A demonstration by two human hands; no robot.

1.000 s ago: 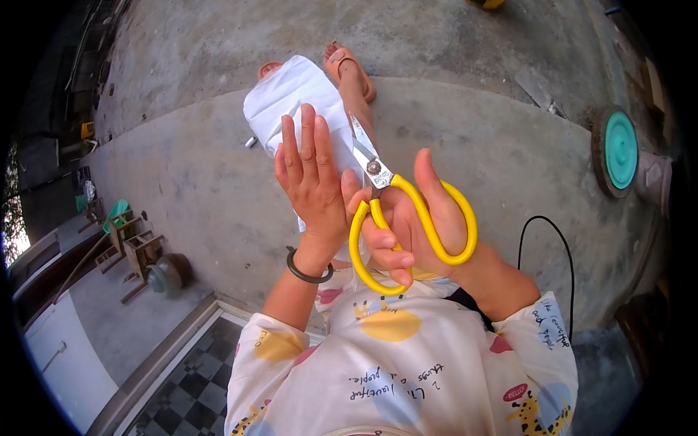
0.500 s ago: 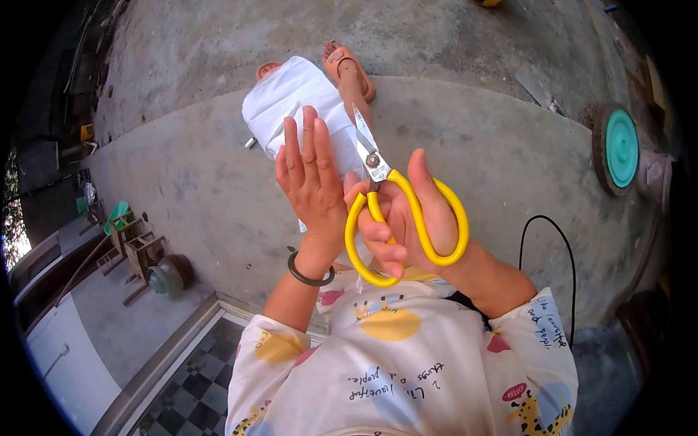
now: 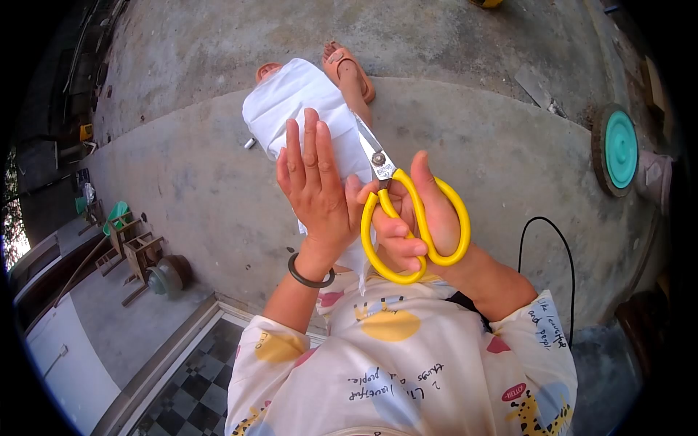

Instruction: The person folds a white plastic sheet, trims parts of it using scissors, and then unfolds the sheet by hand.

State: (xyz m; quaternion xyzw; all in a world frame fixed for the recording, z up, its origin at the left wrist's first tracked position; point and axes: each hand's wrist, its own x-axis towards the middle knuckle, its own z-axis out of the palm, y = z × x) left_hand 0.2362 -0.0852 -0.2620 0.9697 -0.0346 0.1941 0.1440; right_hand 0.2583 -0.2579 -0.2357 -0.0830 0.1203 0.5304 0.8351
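Observation:
Yellow-handled scissors (image 3: 462, 218) rest in my right hand (image 3: 411, 218), whose fingers pass through the handle loops, with the thumb raised. Their blades point up and away, nearly closed, along the right edge of a white cloth (image 3: 298, 98). The cloth lies over my leg, and a narrow strip of it hangs below between my hands. My left hand (image 3: 316, 192) is flat on the cloth, back up and fingers stretched out, with a dark bracelet at the wrist. The thumb side of the left hand is close to the right fingertips.
Two orange sandals (image 3: 369, 86) are on my feet on the concrete floor (image 3: 480, 138). A round turquoise lid (image 3: 620, 149) stands at the right, near a black cable (image 3: 545, 218). Wooden stools (image 3: 142, 251) and a doorway with checkered tiles (image 3: 193, 385) are at the left.
The scissor blades have closed further, and the handle loops have come together. The white strip hanging between my hands shows more. My left hand has barely moved.

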